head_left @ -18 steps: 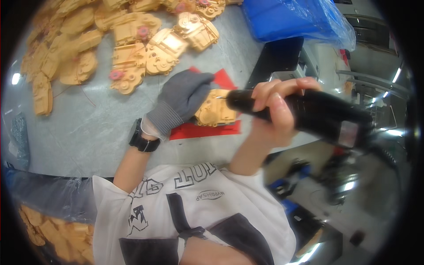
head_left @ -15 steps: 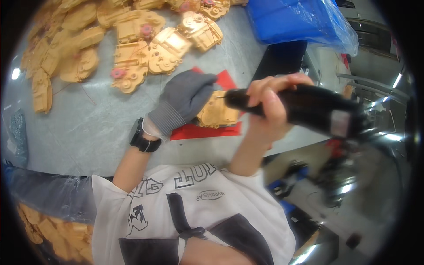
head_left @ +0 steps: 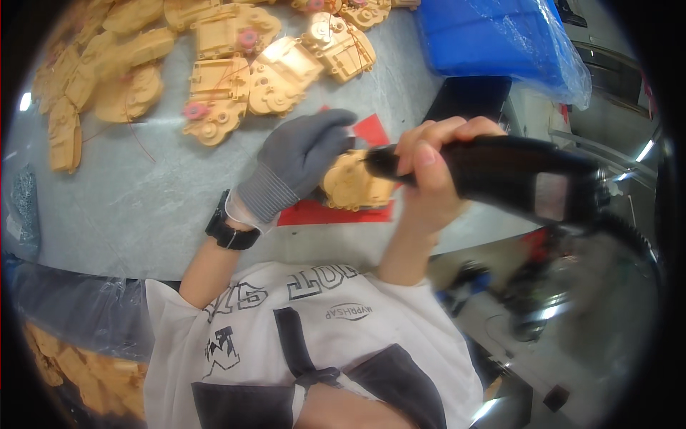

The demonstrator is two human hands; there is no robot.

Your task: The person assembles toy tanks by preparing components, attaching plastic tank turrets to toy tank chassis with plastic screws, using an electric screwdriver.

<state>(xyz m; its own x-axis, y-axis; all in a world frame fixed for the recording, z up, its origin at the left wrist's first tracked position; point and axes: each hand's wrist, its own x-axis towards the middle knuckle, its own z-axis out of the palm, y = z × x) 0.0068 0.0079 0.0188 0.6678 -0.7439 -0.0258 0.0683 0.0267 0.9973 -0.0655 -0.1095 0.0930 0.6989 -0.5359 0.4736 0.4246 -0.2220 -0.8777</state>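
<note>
My left hand (head_left: 304,152), in a grey glove, is closed on the left side of a yellow plastic housing (head_left: 355,187). The housing lies over a red mat (head_left: 321,214) on the metal table. My bare right hand (head_left: 437,157) wraps round a black electric screwdriver (head_left: 525,175), held nearly level. Its nose points left and meets the upper right part of the housing. The tip itself is too dark to make out, and my left fingertips are partly hidden behind the housing.
Several more yellow housings (head_left: 286,75), some with pink wheels and thin red wires, spread over the table's far left. A blue bin (head_left: 493,36) lined with clear plastic stands at the far right, near a dark flat panel (head_left: 468,99). More yellow parts (head_left: 86,375) lie in a container at lower left.
The screwdriver's thin bit showed above the housing before; now the nose sits closer against it. The whole view has shifted slightly. Both hands keep their holds.
</note>
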